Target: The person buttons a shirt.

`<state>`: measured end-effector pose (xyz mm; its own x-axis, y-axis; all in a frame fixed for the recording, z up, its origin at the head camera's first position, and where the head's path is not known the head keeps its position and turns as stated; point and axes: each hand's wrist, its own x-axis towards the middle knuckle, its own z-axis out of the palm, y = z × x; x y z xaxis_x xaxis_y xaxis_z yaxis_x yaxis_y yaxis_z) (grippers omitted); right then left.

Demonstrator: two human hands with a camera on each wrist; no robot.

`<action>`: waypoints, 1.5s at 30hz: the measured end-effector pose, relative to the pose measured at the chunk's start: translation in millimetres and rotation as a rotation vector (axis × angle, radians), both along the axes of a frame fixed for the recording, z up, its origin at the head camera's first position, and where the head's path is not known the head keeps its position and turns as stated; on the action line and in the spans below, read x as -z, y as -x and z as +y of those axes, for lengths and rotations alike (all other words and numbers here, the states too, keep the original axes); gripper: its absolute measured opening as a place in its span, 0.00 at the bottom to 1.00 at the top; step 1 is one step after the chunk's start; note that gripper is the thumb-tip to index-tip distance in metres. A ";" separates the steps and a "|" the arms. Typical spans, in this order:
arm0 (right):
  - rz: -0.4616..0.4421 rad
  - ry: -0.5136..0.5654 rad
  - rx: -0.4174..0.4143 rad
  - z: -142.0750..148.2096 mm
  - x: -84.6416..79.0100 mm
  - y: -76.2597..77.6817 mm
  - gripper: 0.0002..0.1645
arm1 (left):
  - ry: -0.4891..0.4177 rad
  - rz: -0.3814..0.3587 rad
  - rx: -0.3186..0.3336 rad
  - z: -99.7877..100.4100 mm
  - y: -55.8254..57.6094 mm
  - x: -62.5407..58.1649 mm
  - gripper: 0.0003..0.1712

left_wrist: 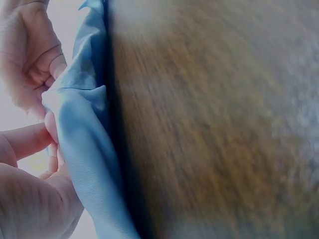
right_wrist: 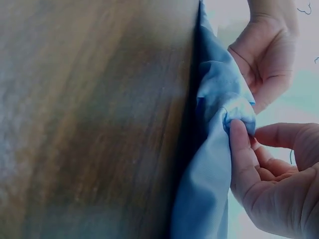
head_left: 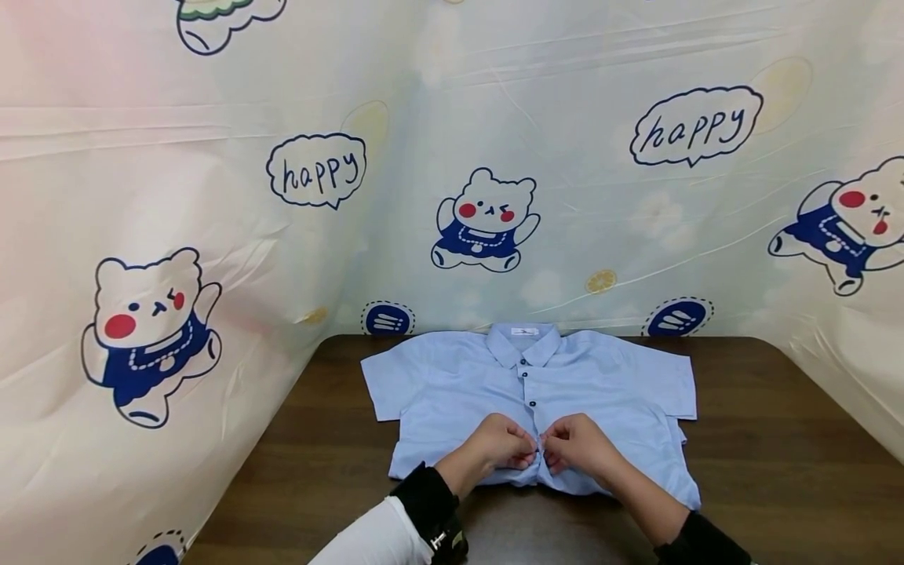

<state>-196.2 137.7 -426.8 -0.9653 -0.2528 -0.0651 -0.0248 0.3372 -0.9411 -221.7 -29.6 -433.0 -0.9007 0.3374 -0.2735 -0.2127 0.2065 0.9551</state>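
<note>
A light blue short-sleeved shirt (head_left: 459,392) lies spread front up, its collar (head_left: 524,345) at the far side. Dark buttons (head_left: 533,403) run down the front placket. Low on that placket, my left hand (head_left: 503,441) pinches one edge of the cloth. Close beside it, my right hand (head_left: 577,446) pinches the facing edge, the fingertips of both nearly meeting. In the right wrist view, the thumb and fingers (right_wrist: 240,144) grip a raised fold of the shirt (right_wrist: 207,164). The left wrist view shows the fold lifted off the tabletop; the button there is hidden by fingers.
The shirt rests on a dark brown wooden table (head_left: 311,455) with rounded far corners. Behind and at both sides hangs a pale curtain (head_left: 565,220) printed with bears and the word "happy". Black bands (head_left: 427,502) wrap both wrists.
</note>
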 end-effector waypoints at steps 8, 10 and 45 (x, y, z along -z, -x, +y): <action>0.003 -0.012 0.039 -3.7 4.8 -3.9 0.04 | -0.012 -0.010 -0.048 1.2 -3.1 3.0 0.04; 0.017 -0.026 0.058 -5.1 5.2 -4.3 0.04 | -0.010 -0.009 -0.064 2.2 -4.0 2.6 0.06; -0.315 0.225 -0.077 5.8 1.9 1.3 0.07 | 0.243 0.466 0.060 -2.3 -16.2 -2.2 0.13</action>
<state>-197.5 143.6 -428.6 -0.8846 -0.3656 -0.2896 0.2595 0.1299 -0.9570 -205.5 -31.9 -430.8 -0.9264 0.3690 0.0744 0.2422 0.4329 0.8683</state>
